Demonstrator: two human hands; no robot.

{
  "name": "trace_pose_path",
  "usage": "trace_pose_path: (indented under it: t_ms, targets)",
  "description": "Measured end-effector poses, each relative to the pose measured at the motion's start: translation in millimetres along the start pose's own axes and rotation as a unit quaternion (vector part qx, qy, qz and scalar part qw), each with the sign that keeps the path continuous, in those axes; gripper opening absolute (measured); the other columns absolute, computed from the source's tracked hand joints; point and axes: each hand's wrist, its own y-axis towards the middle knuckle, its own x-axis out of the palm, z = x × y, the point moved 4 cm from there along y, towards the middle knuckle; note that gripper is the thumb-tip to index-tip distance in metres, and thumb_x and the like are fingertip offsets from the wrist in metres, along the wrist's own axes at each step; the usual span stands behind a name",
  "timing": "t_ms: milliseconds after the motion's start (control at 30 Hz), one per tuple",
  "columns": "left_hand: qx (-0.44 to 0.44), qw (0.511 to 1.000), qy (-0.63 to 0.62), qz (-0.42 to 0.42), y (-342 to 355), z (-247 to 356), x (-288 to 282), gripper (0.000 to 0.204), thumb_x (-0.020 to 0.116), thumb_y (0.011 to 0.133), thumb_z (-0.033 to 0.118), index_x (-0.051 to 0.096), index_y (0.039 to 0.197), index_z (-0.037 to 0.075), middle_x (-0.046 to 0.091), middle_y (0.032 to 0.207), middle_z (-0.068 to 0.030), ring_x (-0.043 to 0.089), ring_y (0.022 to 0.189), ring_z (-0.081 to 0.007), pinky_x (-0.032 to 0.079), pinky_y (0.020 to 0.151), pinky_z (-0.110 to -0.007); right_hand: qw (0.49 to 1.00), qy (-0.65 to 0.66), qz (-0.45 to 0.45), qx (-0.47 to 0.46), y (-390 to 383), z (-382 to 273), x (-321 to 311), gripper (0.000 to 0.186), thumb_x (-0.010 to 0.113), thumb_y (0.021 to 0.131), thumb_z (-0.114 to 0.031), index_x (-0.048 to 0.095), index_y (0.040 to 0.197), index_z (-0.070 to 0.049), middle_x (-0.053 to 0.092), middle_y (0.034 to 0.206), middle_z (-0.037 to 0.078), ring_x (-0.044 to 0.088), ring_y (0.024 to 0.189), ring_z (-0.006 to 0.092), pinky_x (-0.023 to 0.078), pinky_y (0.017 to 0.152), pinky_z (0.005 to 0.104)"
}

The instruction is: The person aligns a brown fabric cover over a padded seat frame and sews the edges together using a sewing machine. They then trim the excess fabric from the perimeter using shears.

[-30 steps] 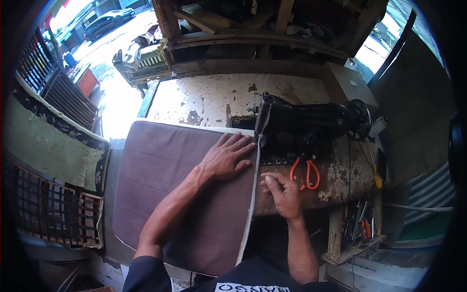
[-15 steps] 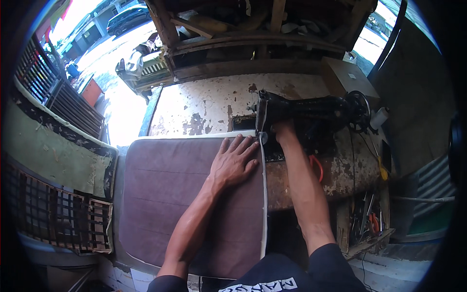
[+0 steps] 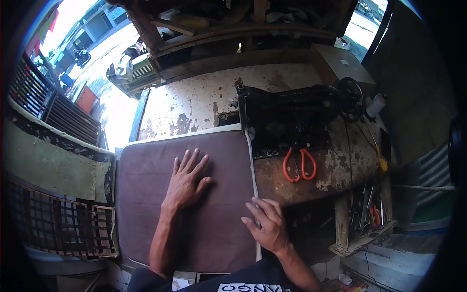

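A large brown fabric panel (image 3: 146, 194) with white edging lies in front of a black sewing machine (image 3: 292, 103). The panel's top right corner is at the machine's needle end; whether the needle is in the cloth is hidden. Flat on the panel rests my left hand (image 3: 186, 182), fingers spread, holding nothing. Lower down, at the panel's right white edge, is my right hand (image 3: 267, 221), its fingers slightly bent and apart. I cannot tell whether its fingertips touch the edging. Scissors with red handles (image 3: 285, 168) lie by the machine's base, their blades mostly hidden in its shadow.
The worn worktable (image 3: 175, 107) has peeling paint. A white thread spool (image 3: 377, 104) is beside the handwheel, and a box (image 3: 343, 65) sits behind. Tools fill a wooden rack (image 3: 365, 238) below at right. A padded panel (image 3: 58, 165) and a slatted frame (image 3: 53, 219) are on the left.
My right hand has come out from under the machine's arm toward me, to the panel's right edge. My left hand has slid left and nearer me. The red scissor handles are now uncovered.
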Motion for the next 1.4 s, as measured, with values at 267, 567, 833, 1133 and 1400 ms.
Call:
trace_pose_path:
  t_ms: [267, 567, 833, 1133, 1400]
  targets:
    - [-0.194, 0.978, 0.074, 0.024, -108, -93, -31, 0.070, 0.054, 0.104, 0.051, 0.041, 0.165, 0.019, 0.026, 0.175, -0.0147, 0.017, 0.164, -0.0366, 0.004, 0.131, -0.060, 0.997, -0.079, 0.009, 0.017, -7, -3, 19, 0.041, 0.078, 0.092, -0.021, 0.073, 0.129, -0.003, 0.066, 0.140, 0.017, 0.057, 0.131, 0.0351, 0.047, 0.112, 0.0446]
    - [-0.226, 0.971, 0.060, 0.040, -95, -102, -25, 0.068, 0.052, 0.105, 0.049, 0.041, 0.165, 0.019, 0.027, 0.175, -0.0147, 0.018, 0.164, -0.0350, 0.004, 0.131, -0.059, 0.992, -0.124, 0.014, 0.025, 2, -3, 21, 0.039, 0.075, 0.095, -0.024, 0.074, 0.129, -0.006, 0.067, 0.142, 0.015, 0.058, 0.130, 0.0325, 0.047, 0.108, 0.0454]
    - [-0.225, 0.971, 0.066, 0.045, -74, -110, -25, 0.065, 0.052, 0.106, 0.047, 0.041, 0.165, 0.020, 0.028, 0.175, -0.0131, 0.018, 0.163, -0.0343, 0.006, 0.131, -0.058, 0.990, -0.138, 0.023, 0.034, 7, 3, 19, 0.038, 0.073, 0.096, -0.026, 0.075, 0.129, -0.008, 0.067, 0.142, 0.013, 0.058, 0.129, 0.0317, 0.045, 0.107, 0.0456]
    - [-0.222, 0.971, 0.061, 0.069, -50, -130, -24, 0.062, 0.051, 0.107, 0.047, 0.044, 0.164, 0.022, 0.031, 0.174, -0.0112, 0.021, 0.163, -0.0333, 0.006, 0.131, -0.057, 0.990, -0.140, 0.021, 0.021, 10, 2, 18, 0.038, 0.074, 0.095, -0.027, 0.076, 0.129, -0.009, 0.067, 0.142, 0.013, 0.058, 0.129, 0.0322, 0.043, 0.109, 0.0460]
    - [-0.226, 0.969, 0.062, 0.081, -28, -141, -27, 0.060, 0.049, 0.108, 0.046, 0.046, 0.163, 0.023, 0.032, 0.173, -0.0111, 0.023, 0.162, -0.0327, 0.007, 0.131, -0.057, 0.990, -0.136, 0.025, 0.018, 10, 1, 19, 0.037, 0.075, 0.094, -0.026, 0.077, 0.127, -0.008, 0.068, 0.142, 0.015, 0.058, 0.129, 0.0331, 0.043, 0.109, 0.0465]
